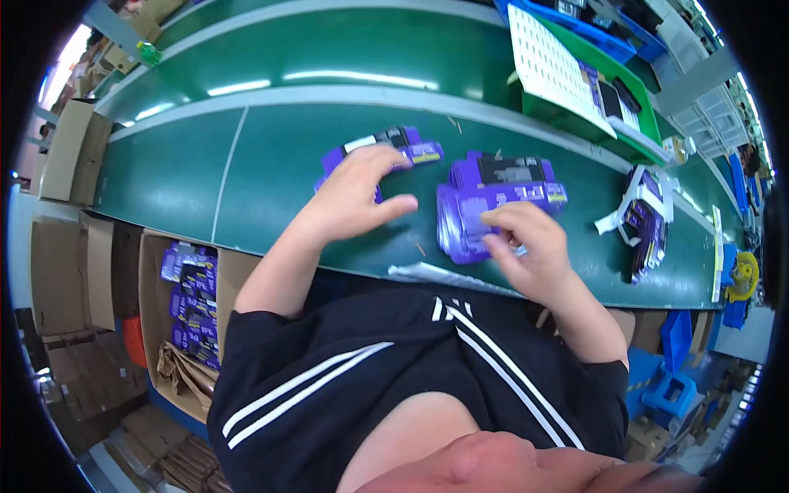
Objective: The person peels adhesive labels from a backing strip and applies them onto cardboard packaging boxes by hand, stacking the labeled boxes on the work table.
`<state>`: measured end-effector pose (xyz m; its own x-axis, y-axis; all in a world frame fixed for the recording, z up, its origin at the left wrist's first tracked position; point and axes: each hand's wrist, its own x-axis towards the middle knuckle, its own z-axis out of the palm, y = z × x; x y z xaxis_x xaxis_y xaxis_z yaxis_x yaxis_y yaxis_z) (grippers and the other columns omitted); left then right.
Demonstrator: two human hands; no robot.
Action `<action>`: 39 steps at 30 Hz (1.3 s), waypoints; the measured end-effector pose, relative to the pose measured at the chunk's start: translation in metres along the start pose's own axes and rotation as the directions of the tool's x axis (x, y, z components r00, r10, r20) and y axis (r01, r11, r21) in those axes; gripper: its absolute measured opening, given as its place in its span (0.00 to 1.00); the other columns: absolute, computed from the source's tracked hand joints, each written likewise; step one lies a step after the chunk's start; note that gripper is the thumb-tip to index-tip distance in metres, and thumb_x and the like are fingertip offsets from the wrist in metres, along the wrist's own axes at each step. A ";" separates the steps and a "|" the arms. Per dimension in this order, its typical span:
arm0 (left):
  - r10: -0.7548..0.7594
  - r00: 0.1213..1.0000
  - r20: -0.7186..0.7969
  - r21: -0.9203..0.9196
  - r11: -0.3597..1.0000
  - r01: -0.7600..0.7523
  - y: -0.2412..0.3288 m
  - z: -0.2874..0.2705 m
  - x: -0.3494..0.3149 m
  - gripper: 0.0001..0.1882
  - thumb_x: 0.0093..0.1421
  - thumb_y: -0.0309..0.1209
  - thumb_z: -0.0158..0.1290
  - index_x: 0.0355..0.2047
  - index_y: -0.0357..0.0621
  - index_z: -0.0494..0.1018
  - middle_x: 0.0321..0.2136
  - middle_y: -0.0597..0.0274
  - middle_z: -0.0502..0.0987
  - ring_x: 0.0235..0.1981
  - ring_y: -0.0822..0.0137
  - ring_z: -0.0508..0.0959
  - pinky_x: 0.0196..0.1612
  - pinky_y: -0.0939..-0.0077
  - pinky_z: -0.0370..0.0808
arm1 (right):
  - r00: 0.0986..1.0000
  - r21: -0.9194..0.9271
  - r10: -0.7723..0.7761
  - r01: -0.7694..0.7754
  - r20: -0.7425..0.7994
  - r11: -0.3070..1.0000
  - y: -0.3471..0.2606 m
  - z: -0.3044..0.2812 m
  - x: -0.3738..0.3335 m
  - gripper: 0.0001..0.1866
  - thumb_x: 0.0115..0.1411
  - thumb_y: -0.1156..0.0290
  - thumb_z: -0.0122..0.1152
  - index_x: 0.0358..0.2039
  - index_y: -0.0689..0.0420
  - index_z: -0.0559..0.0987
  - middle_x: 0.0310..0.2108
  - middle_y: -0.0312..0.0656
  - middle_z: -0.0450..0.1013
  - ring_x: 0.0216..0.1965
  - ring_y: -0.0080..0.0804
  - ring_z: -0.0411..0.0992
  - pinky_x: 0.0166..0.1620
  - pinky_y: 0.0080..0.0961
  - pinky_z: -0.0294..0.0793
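Note:
My left hand (359, 191) lies palm down over a flat purple printed carton blank (423, 153). Its fingers are stretched across the blank and cover much of it, and the thumb points out to the right. To the right, a stack of similar purple carton blanks (470, 203) rests on the green table, its top showing a dark printed panel. Above the near right part of this stack is my right hand (532, 246), fingers bent and thumb apart from the forefinger, with purple card visible between them. Nothing shows in its grip; whether the fingertips touch the stack I cannot tell.
A bundle of purple blanks (645, 226) with white strips around it sits at the right. Behind it stands a green bin (567, 123). On the left below the table, an open cardboard box (152, 287) holds several purple cartons. White sheet material (448, 277) lies along the near edge.

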<state>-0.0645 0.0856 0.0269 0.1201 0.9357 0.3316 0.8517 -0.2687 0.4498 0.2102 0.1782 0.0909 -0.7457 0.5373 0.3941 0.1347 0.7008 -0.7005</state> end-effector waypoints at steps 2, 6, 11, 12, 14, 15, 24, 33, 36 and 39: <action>0.101 0.978 0.181 -0.534 0.845 0.012 0.030 -0.015 -0.010 0.21 0.57 0.40 0.61 0.45 0.39 0.75 0.39 0.52 0.78 0.41 0.54 0.77 0.46 0.65 0.73 | 0.984 -0.002 -0.027 0.028 0.178 1.000 -0.008 0.010 -0.011 0.15 0.50 0.78 0.67 0.41 0.58 0.80 0.34 0.41 0.77 0.29 0.36 0.74 0.33 0.25 0.75; 0.003 0.933 0.360 -0.525 0.827 0.200 0.060 -0.004 -0.019 0.11 0.59 0.34 0.58 0.36 0.39 0.76 0.33 0.55 0.78 0.34 0.59 0.76 0.39 0.68 0.72 | 0.971 -0.098 -0.036 0.060 0.237 0.993 -0.003 0.033 -0.028 0.13 0.51 0.76 0.67 0.39 0.57 0.80 0.33 0.40 0.75 0.27 0.36 0.74 0.32 0.27 0.74; -0.059 0.949 0.309 -0.501 0.838 0.215 0.068 0.009 -0.027 0.07 0.61 0.29 0.56 0.29 0.38 0.75 0.25 0.58 0.77 0.25 0.62 0.73 0.31 0.70 0.69 | 0.968 -0.112 -0.017 0.047 0.252 0.993 0.003 0.040 -0.043 0.13 0.50 0.77 0.69 0.37 0.58 0.80 0.34 0.40 0.74 0.27 0.35 0.73 0.30 0.25 0.73; -0.066 0.960 0.271 -0.498 0.844 0.199 0.069 0.010 -0.028 0.07 0.61 0.28 0.55 0.27 0.38 0.75 0.23 0.59 0.76 0.23 0.63 0.72 0.29 0.70 0.68 | 0.968 -0.109 -0.009 0.038 0.251 0.993 0.003 0.039 -0.045 0.13 0.49 0.77 0.69 0.37 0.58 0.80 0.34 0.39 0.74 0.28 0.34 0.73 0.30 0.25 0.73; -0.097 0.953 0.286 -0.507 0.829 0.236 0.071 0.011 -0.027 0.08 0.61 0.29 0.55 0.26 0.38 0.75 0.22 0.59 0.76 0.22 0.63 0.71 0.28 0.70 0.68 | 0.962 -0.172 -0.093 0.140 0.256 0.975 0.000 0.038 -0.045 0.12 0.49 0.78 0.69 0.36 0.58 0.80 0.33 0.39 0.74 0.27 0.34 0.73 0.30 0.25 0.73; -0.135 0.944 0.302 -0.513 0.811 0.280 0.072 0.011 -0.026 0.08 0.61 0.29 0.54 0.26 0.38 0.74 0.21 0.59 0.75 0.21 0.63 0.70 0.28 0.70 0.68 | 0.946 -0.226 -0.176 0.241 0.272 0.944 -0.002 0.037 -0.045 0.11 0.50 0.78 0.69 0.35 0.57 0.80 0.32 0.38 0.74 0.27 0.34 0.73 0.30 0.25 0.73; -0.286 0.850 0.442 -0.463 0.739 0.490 0.061 0.007 -0.012 0.10 0.62 0.26 0.53 0.23 0.38 0.73 0.18 0.63 0.72 0.19 0.70 0.66 0.27 0.76 0.65 | 0.838 -0.095 -0.421 0.478 0.348 0.873 0.002 0.020 -0.037 0.09 0.51 0.80 0.66 0.33 0.56 0.78 0.29 0.37 0.72 0.25 0.33 0.71 0.32 0.25 0.73; 0.061 0.993 -0.104 -0.142 0.987 -0.076 0.036 0.013 0.062 0.10 0.56 0.28 0.58 0.39 0.39 0.76 0.42 0.55 0.80 0.44 0.56 0.78 0.50 0.65 0.74 | 0.851 0.597 0.520 -0.380 -0.072 0.706 0.062 -0.043 0.047 0.24 0.60 0.83 0.58 0.56 0.59 0.66 0.31 0.37 0.73 0.29 0.19 0.68 0.33 0.15 0.68; 0.114 0.983 -0.143 -0.066 0.990 -0.124 0.040 0.046 0.077 0.15 0.55 0.29 0.60 0.42 0.40 0.74 0.46 0.55 0.79 0.51 0.54 0.77 0.55 0.62 0.73 | 0.844 0.477 0.535 -0.455 -0.038 0.752 0.093 -0.026 0.052 0.25 0.61 0.80 0.59 0.57 0.60 0.65 0.29 0.37 0.74 0.27 0.18 0.68 0.32 0.14 0.67; 0.128 0.979 -0.161 -0.033 0.990 -0.135 0.041 0.055 0.075 0.15 0.55 0.31 0.62 0.41 0.39 0.74 0.44 0.55 0.79 0.52 0.54 0.77 0.55 0.63 0.73 | 0.826 0.379 0.563 -0.517 -0.013 0.767 0.101 -0.017 0.053 0.25 0.60 0.79 0.60 0.57 0.60 0.65 0.27 0.37 0.74 0.26 0.19 0.69 0.31 0.13 0.67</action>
<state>0.0077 0.1570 0.0243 0.1444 0.8446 0.5155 0.8104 -0.3999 0.4282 0.1951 0.2850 0.0512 -0.5317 0.8447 -0.0615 0.2417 0.0817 -0.9669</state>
